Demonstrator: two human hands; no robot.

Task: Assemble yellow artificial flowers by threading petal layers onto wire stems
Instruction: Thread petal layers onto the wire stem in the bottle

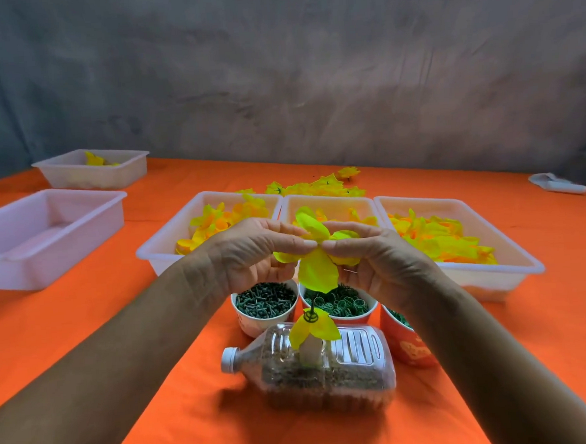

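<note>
Both hands meet above the cups and pinch one yellow petal layer (316, 266) between them. My left hand (252, 253) grips its left side with thumb and fingers; my right hand (376, 254) pinches its right side. Below, a clear plastic bottle (327, 364) filled with brown grit lies on its side. A green stem (312, 311) stands up from it, and a yellow petal layer (313, 327) with a green ring sits on that stem. Three white trays of loose yellow petals lie behind the hands: left (169, 244), middle (331, 202) and right (513, 259).
Paper cups hold green pins (265, 300), green rings (341, 303) and more green parts (398, 318). An empty white tray (42, 233) and a farther tray (93, 169) sit at left. Finished yellow flowers (317, 186) lie behind the trays on the orange cloth (192, 399).
</note>
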